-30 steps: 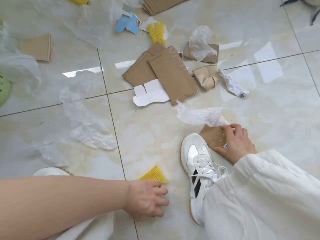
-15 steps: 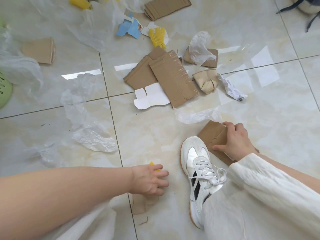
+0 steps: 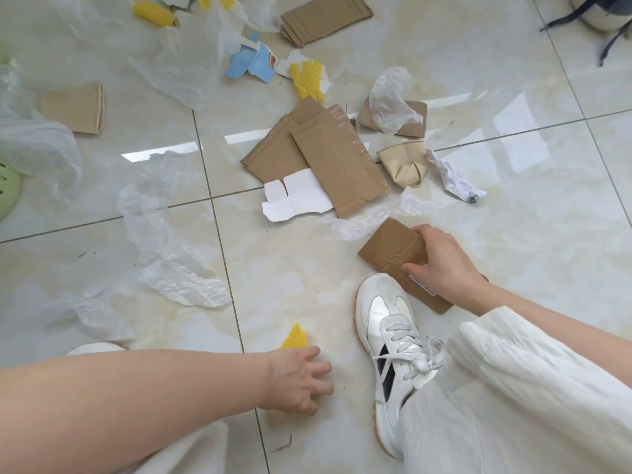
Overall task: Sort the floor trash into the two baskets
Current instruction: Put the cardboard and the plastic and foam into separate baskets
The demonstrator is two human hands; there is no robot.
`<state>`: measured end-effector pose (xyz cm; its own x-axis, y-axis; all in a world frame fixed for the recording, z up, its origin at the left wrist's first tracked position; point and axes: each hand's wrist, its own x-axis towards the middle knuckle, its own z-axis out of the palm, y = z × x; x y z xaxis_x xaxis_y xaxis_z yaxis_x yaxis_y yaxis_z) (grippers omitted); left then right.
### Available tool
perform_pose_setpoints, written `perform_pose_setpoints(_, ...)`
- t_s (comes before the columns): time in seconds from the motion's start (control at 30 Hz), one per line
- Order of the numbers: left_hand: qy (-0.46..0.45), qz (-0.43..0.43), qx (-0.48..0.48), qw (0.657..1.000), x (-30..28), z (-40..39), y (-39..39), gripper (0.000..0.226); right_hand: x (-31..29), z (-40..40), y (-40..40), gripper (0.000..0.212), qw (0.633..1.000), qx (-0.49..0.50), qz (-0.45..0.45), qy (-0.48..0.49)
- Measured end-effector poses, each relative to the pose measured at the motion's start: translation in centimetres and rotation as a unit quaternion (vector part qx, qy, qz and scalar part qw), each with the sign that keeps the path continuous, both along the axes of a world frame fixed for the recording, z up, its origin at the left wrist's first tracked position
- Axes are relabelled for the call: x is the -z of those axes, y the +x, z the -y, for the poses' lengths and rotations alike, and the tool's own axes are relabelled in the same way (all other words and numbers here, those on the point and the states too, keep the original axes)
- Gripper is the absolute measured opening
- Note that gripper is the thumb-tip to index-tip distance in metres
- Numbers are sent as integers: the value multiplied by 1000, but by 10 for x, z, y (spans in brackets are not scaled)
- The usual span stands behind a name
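Observation:
My right hand (image 3: 441, 265) grips a folded brown cardboard piece (image 3: 388, 246) by its edge, just beyond my white shoe (image 3: 390, 336). My left hand (image 3: 301, 381) lies low on the floor tiles with its fingers spread, and the index finger touches a yellow foam net (image 3: 295, 338). It holds nothing that I can see. At the far left edge a green basket (image 3: 7, 186) is partly in view, under a clear plastic bag (image 3: 37, 148).
Flat cardboard sheets (image 3: 321, 159), a white card cutout (image 3: 294, 196), crumpled brown paper (image 3: 403, 162) and crumpled white paper (image 3: 455, 179) lie ahead. Clear plastic film (image 3: 184, 278) sprawls at left. Farther off are a cardboard sleeve (image 3: 75, 107), blue card scraps (image 3: 253, 63) and another yellow net (image 3: 307, 80).
My right hand has closed round the cardboard piece and tilted it up, and the plastic film has slid off it. My left hand went over the yellow net, then drew back with fingers spread.

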<state>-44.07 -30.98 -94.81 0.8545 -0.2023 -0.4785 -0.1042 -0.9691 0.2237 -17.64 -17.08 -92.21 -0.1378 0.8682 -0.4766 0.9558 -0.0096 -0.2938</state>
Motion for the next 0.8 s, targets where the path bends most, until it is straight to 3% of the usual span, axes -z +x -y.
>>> perform_pose_setpoints(0.27,6,26,-16,1000,5,-9,-8,45,1,4,2,51,1000,4,0,-10)
perform_pose_setpoints(0.47,43,19,-86,995,13,-33,-12,23,-3,-2,1,46,1000,11,-14,1)
perform_pose_setpoints(0.6,23,27,-152,988,8,-61,-29,33,-16,-10,-5,29,999,8,-44,13)
perform_pose_setpoints(0.67,5,36,-236,971,-1,-85,-42,41,-29,-17,-9,17,998,-13,-59,3)
perform_pose_setpoints(0.7,-15,29,-297,954,-5,-97,-49,43,-36,-21,-11,21,997,-30,-64,-15)
perform_pose_setpoints(0.8,-97,53,-492,863,-23,-127,-58,43,-58,-36,-15,26,991,-58,-87,-84)
